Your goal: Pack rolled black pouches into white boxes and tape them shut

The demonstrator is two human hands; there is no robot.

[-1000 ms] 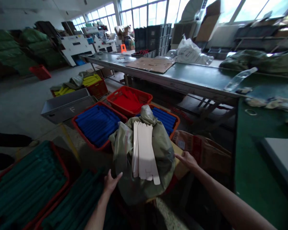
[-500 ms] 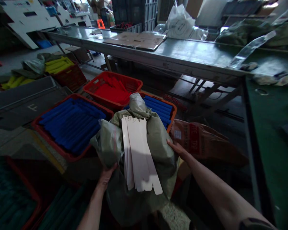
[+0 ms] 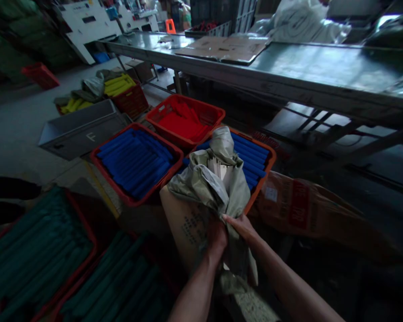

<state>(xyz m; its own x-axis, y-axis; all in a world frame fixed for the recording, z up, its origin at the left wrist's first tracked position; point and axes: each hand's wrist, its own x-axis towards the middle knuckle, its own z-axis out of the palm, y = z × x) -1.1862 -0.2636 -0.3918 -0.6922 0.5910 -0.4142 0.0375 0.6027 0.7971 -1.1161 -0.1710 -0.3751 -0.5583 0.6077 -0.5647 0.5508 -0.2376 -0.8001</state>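
Note:
An olive-green woven sack (image 3: 210,188) is gathered in front of me, its cloth bunched together. My left hand (image 3: 217,237) is closed on the bunched cloth from the left, its fingers partly hidden. Right beside it, my right hand (image 3: 240,226) grips the same sack, with the thumb side toward the left hand. White flat strips (image 3: 219,168) show through a gap in the folds at the top; most of their length is covered. Under the sack on the left stands a brown printed carton or paper bag (image 3: 184,223).
Crates of blue pieces (image 3: 134,163), red pieces (image 3: 184,123) and dark green pieces (image 3: 40,246) surround me. A grey bin (image 3: 83,129) stands at left. A brown paper sack (image 3: 309,210) lies at right, below a long metal table (image 3: 309,67) with flattened cardboard (image 3: 225,47).
My hands have come together from both sides, drawing the sack's cloth over the white strips. The carton or bag beneath now shows. My view has turned left.

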